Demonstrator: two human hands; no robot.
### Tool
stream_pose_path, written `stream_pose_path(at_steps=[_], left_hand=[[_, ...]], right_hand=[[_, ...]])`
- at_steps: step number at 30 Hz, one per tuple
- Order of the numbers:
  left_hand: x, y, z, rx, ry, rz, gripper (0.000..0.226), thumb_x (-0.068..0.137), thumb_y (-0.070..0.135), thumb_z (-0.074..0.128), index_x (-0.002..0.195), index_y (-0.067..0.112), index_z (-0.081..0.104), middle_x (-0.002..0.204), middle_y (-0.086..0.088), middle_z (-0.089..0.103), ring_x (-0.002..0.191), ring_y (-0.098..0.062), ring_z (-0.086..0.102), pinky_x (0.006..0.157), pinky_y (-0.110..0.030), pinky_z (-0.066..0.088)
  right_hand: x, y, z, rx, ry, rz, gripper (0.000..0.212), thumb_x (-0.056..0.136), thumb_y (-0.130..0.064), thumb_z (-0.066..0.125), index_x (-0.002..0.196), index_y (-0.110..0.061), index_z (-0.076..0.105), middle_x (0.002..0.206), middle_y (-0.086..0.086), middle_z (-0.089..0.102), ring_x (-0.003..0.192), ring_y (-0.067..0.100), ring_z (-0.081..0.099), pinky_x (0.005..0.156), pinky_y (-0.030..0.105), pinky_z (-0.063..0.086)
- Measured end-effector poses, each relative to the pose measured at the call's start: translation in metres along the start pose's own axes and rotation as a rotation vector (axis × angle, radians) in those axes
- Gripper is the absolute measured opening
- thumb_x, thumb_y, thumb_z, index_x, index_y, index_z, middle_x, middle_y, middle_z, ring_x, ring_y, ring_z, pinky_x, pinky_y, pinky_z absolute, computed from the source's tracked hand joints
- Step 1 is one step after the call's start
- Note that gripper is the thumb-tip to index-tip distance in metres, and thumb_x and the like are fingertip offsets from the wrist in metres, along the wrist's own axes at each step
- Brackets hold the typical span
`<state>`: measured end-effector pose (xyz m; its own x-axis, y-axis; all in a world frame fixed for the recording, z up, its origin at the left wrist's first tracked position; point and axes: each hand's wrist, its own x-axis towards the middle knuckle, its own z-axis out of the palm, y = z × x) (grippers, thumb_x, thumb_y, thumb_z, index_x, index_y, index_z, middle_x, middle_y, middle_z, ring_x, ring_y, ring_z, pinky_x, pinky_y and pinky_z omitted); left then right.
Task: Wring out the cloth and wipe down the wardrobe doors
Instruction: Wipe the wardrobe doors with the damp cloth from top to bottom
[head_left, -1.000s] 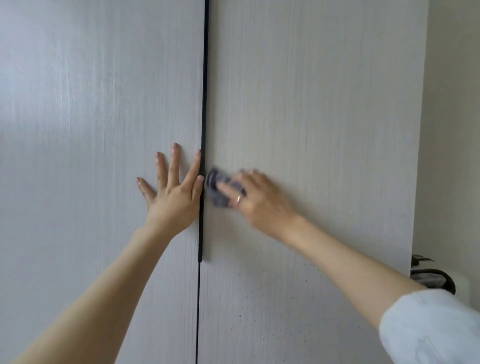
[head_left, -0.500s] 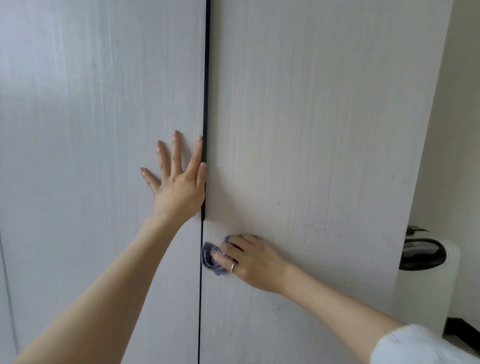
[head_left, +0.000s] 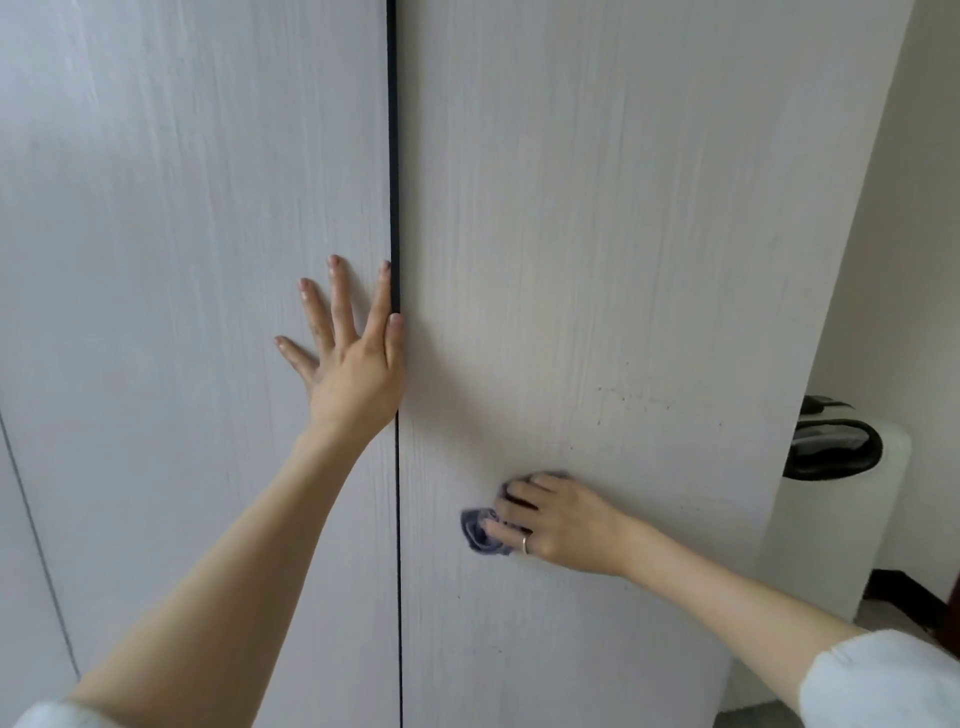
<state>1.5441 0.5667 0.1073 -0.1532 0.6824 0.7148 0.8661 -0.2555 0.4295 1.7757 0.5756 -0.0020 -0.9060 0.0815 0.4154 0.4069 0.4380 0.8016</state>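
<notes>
Beside wardrobe door (head_left: 623, 260), white appliance (head_left: 852, 493) (dark-topped).

Bunched grey-blue cloth (head_left: 480, 531) against pale right wardrobe door (head_left: 597, 260)
</notes>
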Motion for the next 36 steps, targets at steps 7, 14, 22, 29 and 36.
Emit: stream_pose_path(at_steps=[7, 14, 22, 29, 36], left_hand=[[-0.003, 0.001, 0.006, -0.051, 0.034, -0.022, 0.047, 0.101, 0.04, 0.01, 0.141, 0.052, -0.013, 0.154, 0.007, -0.027, 0.14, -0.022, -0.028, 0.107, -0.065, -0.011], [-0.005, 0.001, 0.006, -0.072, 0.019, -0.03, 0.048, 0.101, 0.04, 0.012, 0.143, 0.051, -0.006, 0.154, 0.008, -0.025, 0.141, -0.023, -0.026, 0.106, -0.067, -0.009], [-0.009, 0.005, 0.01, -0.113, 0.053, -0.068, 0.049, 0.102, 0.035, 0.015, 0.144, 0.051, -0.003, 0.155, 0.009, -0.022, 0.142, -0.022, -0.024, 0.106, -0.067, -0.008], [-0.013, 0.012, 0.019, -0.171, 0.094, -0.136, 0.049, 0.102, 0.034, 0.017, 0.145, 0.05, -0.001, 0.156, 0.009, -0.02, 0.142, -0.021, -0.023, 0.107, -0.066, -0.008], [-0.012, 0.012, 0.026, -0.177, 0.142, -0.163, 0.048, 0.102, 0.034, 0.016, 0.145, 0.05, 0.001, 0.156, 0.008, -0.018, 0.143, -0.022, -0.021, 0.106, -0.066, -0.009]], right_hand=[[0.039, 0.13, -0.072, -0.013, 0.299, 0.766, 0.032, 0.09, -0.022, 0.057, 0.119, -0.011, 0.062, 0.103, 0.016, 0.059, 0.095, 0.029, 0.045, 0.074, 0.04, 0.049], [-0.044, 0.043, -0.024, -0.048, 0.172, 0.336, 0.035, 0.089, -0.006, 0.051, 0.123, -0.014, 0.052, 0.11, 0.009, 0.048, 0.094, 0.03, 0.048, 0.075, 0.04, 0.044], [-0.02, 0.143, -0.087, -0.146, 0.208, 0.72, 0.036, 0.082, -0.005, 0.057, 0.118, -0.009, 0.058, 0.104, 0.019, 0.058, 0.092, 0.032, 0.045, 0.068, 0.042, 0.048], [-0.077, 0.062, -0.043, -0.085, 0.23, 0.747, 0.036, 0.094, -0.013, 0.042, 0.129, -0.02, 0.046, 0.113, 0.009, 0.042, 0.097, 0.031, 0.042, 0.077, 0.042, 0.037], [-0.116, 0.085, -0.06, -0.15, -0.061, 0.336, 0.049, 0.076, -0.001, 0.04, 0.121, -0.019, 0.047, 0.114, 0.011, 0.041, 0.102, 0.032, 0.043, 0.083, 0.042, 0.033]])
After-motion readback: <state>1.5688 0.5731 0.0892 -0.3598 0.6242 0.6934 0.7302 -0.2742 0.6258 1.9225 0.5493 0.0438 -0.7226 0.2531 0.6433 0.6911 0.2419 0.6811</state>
